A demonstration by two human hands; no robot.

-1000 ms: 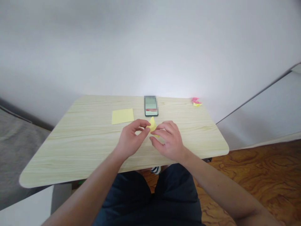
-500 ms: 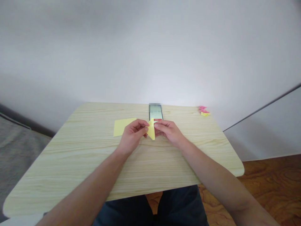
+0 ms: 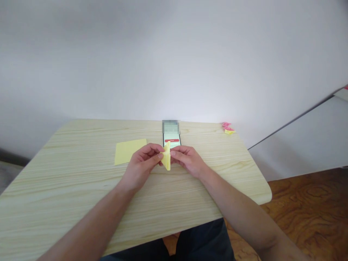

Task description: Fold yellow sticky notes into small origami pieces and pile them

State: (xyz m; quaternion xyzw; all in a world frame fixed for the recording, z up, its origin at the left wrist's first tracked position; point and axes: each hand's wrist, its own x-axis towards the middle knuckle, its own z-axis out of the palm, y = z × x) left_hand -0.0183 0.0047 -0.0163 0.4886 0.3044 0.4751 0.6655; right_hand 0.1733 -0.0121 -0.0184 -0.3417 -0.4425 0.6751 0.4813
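A small piece of folded yellow paper [image 3: 167,159] is held up between both hands, just above the table. My left hand [image 3: 144,161] pinches its left side between thumb and fingers. Closed on its right edge is my right hand [image 3: 189,159], with the thumb on the near side; the fingertips behind the paper are partly hidden. A flat yellow sheet [image 3: 126,151] lies on the table beside my left hand. Just beyond the hands rests a phone [image 3: 172,136] with a lit screen and a red bar on it.
The light wood-grain table [image 3: 81,174] reaches back to a white wall [image 3: 174,65]. Small folded pink and yellow papers [image 3: 228,128] sit near its far right edge. Brown wooden flooring [image 3: 304,195] shows beyond the right side.
The camera view has shifted, so the table and most things on it appear further left. Both hands keep their grip on the folded paper, which looks slightly more upright and narrow.
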